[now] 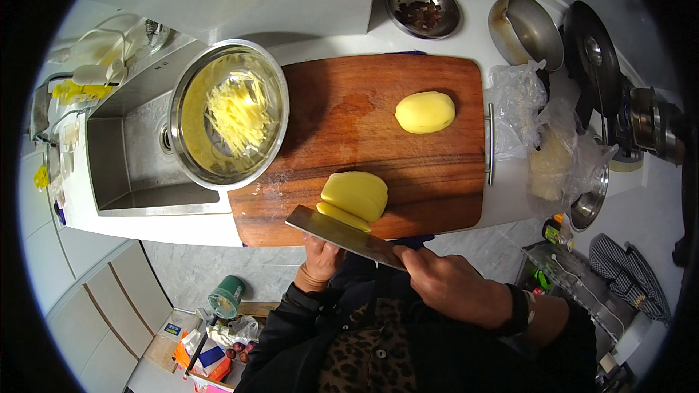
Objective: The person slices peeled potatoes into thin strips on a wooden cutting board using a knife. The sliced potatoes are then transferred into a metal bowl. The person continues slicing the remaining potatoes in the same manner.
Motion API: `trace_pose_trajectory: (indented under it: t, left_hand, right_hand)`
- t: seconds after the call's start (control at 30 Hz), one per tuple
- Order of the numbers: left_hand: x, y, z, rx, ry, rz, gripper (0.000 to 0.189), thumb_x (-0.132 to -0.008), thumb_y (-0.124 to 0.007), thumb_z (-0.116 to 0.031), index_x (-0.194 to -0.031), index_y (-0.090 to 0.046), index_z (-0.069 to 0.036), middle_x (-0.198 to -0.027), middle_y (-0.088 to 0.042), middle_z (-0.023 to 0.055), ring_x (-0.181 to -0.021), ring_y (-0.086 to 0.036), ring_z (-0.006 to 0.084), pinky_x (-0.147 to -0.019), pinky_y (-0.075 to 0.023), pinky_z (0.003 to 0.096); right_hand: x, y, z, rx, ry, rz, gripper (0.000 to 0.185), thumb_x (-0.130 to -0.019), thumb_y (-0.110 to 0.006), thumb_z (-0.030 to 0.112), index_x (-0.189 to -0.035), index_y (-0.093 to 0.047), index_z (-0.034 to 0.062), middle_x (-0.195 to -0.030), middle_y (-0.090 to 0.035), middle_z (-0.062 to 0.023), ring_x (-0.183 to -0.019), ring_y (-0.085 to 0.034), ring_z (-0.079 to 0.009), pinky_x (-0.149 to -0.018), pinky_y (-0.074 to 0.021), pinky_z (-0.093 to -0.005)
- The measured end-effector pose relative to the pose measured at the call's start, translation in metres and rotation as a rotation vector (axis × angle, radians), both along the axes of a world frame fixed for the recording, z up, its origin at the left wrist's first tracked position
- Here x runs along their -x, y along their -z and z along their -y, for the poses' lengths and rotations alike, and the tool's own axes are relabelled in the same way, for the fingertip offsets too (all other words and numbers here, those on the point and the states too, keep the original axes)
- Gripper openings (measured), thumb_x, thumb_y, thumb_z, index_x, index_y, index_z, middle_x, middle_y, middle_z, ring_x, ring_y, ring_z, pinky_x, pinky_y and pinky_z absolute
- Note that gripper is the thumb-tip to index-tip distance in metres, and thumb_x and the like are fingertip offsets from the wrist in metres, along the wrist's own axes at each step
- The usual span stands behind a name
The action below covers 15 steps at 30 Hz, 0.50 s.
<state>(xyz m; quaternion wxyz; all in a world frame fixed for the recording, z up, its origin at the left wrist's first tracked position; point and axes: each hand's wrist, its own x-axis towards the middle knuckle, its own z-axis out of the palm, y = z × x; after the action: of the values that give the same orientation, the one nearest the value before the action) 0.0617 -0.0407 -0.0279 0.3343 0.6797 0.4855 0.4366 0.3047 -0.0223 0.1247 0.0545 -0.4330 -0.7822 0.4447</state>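
Observation:
My right hand point(445, 281) grips the handle end of a cleaver point(344, 237), whose broad blade slants over the near edge of a wooden cutting board point(437, 174). Partly behind the blade is my left hand point(322, 256), its fingertips hidden, so its hold cannot be made out. Just beyond the blade lie overlapping slices of peeled potato point(355, 193), with one slice point(343, 216) nearest the steel. A whole peeled potato point(425, 113) rests farther back at the right. Shredded potato point(240, 114) fills part of a metal bowl point(283, 120) at the board's left.
A steel sink point(109, 163) lies left, partly under the bowl. Behind the board stands a small bowl point(396, 16) with dark pieces. Plastic bags point(516, 103), an empty metal bowl point(538, 38) and a black pan point(584, 27) crowd the right. The board has a metal handle point(490, 144).

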Motion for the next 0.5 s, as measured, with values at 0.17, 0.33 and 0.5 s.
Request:
trace_pose_trajectory:
  t: [0.17, 0.33, 0.5]
  left_hand:
    - [0.003, -0.004, -0.006, -0.306, 0.006, -0.274, 0.040, -0.078, -0.075, 0.001, -0.115, -0.063, -0.006, -0.108, -0.066, 0.0145, -0.099, -0.068, 0.0393, -0.083, -0.0545, 0.0494]
    - [0.004, -0.003, -0.006, -0.346, -0.007, -0.298, 0.042, -0.075, -0.078, 0.003, -0.113, -0.062, -0.007, -0.114, -0.060, 0.0120, -0.105, -0.065, 0.0385, -0.084, -0.0545, 0.0489]
    - [0.010, 0.001, -0.003, -0.351, 0.053, -0.347, 0.052, -0.078, -0.080, -0.002, -0.122, -0.052, -0.011, -0.124, -0.056, 0.0151, -0.112, -0.057, 0.0366, -0.097, -0.0441, 0.0491]
  right_hand:
    - [0.003, 0.005, -0.002, -0.007, -0.006, 0.006, 0.041, -0.092, -0.057, 0.001, -0.131, -0.051, -0.0091, -0.084, -0.062, -0.0187, -0.058, -0.066, -0.0313, -0.048, -0.0547, -0.0392]
    - [0.005, 0.008, -0.005, -0.010, 0.027, -0.050, 0.041, -0.091, -0.057, 0.000, -0.130, -0.051, -0.0092, -0.084, -0.061, -0.0189, -0.058, -0.066, -0.0314, -0.048, -0.0546, -0.0398]
    - [0.011, 0.016, -0.012, -0.013, 0.004, -0.077, 0.042, -0.090, -0.057, -0.002, -0.131, -0.049, -0.0104, -0.088, -0.062, -0.0246, -0.061, -0.066, -0.0353, -0.050, -0.0550, -0.0422]
